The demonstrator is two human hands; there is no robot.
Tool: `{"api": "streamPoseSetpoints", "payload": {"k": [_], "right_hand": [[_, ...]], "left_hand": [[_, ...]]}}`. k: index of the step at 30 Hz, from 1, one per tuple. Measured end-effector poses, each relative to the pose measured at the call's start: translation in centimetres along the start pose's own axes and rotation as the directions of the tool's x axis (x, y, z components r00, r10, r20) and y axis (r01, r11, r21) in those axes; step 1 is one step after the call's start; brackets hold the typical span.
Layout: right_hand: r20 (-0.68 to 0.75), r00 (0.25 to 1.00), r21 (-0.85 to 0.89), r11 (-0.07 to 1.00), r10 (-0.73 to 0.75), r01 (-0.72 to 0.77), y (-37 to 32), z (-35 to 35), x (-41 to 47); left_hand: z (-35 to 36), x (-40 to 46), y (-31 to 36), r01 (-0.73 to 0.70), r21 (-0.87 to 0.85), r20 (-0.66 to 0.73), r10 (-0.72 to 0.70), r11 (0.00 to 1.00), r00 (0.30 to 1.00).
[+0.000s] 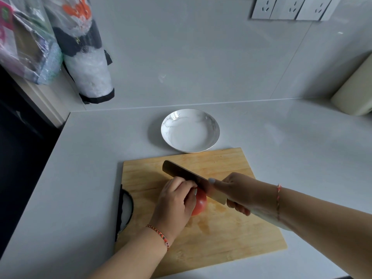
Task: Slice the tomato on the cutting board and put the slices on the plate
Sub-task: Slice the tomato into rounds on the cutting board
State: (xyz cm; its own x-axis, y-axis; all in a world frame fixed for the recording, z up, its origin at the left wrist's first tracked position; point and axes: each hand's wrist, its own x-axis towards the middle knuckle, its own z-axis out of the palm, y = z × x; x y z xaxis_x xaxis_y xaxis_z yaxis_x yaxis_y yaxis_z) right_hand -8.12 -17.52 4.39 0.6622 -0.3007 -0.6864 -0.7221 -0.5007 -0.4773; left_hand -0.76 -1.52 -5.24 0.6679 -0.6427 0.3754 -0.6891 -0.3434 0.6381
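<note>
Your left hand (177, 200) curls over the round red tomato (200, 204), which sits near the middle of the pale rectangular wooden cutting board (221, 238), and pins it down with fingertips tucked at its far side. Your right hand (237, 190) wraps its grip round the handle of the broad dark-bladed kitchen knife (187, 176), forefinger stretched along the blade's spine. The blade's long axis runs from your right hand up and to the left, crossing the tomato's far end right beside your left fingertips. So the cut, as I judge it, turns on that narrow margin: the blade stands just to the right of the left knuckles, and the tomato's bulk lies on the near side under your left palm. Whether the edge has already entered the flesh is hidden by blade and fingers.

A wet stain on the board near the tomato suggests juice, so expect the fruit to slip. No loose slices show. The round white marbled plate (171, 121) is empty, just beyond the board's far edge on the grey desk (90, 158), an easy reach with nothing between. A black-rimmed object (128, 208) lies at the board's left edge, clear of the cut.
</note>
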Motion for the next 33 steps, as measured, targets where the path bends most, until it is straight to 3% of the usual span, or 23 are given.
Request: {"api": "streamPoseSetpoints", "payload": {"k": [7, 24, 33], "right_hand": [[-0.002, 0.997, 0.003, 0.997, 0.073, -0.072, 3.1, -0.2, -1.0], [-0.071, 0.995, 0.083, 0.994, -0.069, 0.075, 2.3, -0.4, -3.3], [-0.037, 0.998, 0.034, 0.998, -0.05, 0.052, 2.2, -1.2, -5.3]], "left_hand": [[0.2, 0.1, -0.3, -0.029, -0.004, -0.038, 0.029, 1.0, 0.999], [0.2, -0.4, -0.6, -0.01, -0.007, -0.026, 0.01, 1.0, 1.0], [0.2, -0.4, -0.4, 0.008, -0.01, -0.021, -0.008, 1.0, 1.0]]}}
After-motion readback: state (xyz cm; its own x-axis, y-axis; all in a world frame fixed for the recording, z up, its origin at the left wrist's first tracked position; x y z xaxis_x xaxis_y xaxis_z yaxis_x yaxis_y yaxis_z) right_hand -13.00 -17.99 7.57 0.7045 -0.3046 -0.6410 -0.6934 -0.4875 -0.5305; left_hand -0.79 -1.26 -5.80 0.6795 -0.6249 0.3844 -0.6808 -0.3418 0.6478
